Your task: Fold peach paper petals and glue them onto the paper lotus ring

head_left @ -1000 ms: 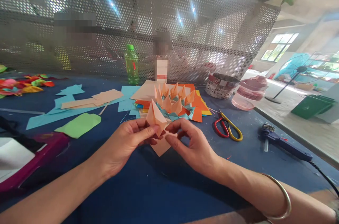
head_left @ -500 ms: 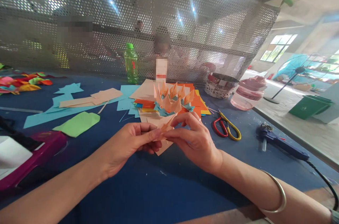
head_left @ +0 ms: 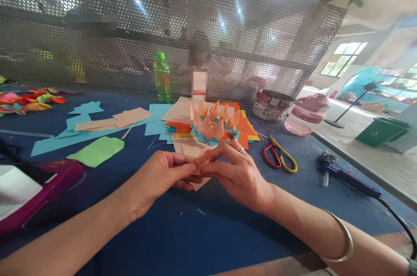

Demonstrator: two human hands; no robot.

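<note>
Between my hands is a small folded piece of peach paper (head_left: 202, 159), partly hidden by my fingers. My left hand (head_left: 171, 171) pinches it from the left with thumb and fingers. From the right, my right hand (head_left: 237, 171) presses its thumb and fingertips on the same piece. Just beyond stands a folded paper flower (head_left: 216, 128) with pointed peach petals and light blue leaves around its base. It rests on stacked sheets of coloured paper (head_left: 182, 113). A flat peach sheet (head_left: 201, 184) lies under my hands.
Red-and-yellow-handled scissors (head_left: 279, 156) and a blue glue gun (head_left: 350, 175) lie at right. Behind them stand a round container (head_left: 273, 106) and a pink bottle (head_left: 306, 115). A green bottle (head_left: 162, 78) stands by the perforated screen (head_left: 130, 58). Blue (head_left: 55, 143) and green paper (head_left: 97, 152) lie left.
My fingers have closed further over the peach paper piece, whose raised point showed before and is now pressed down between them. The view has shifted slightly.
</note>
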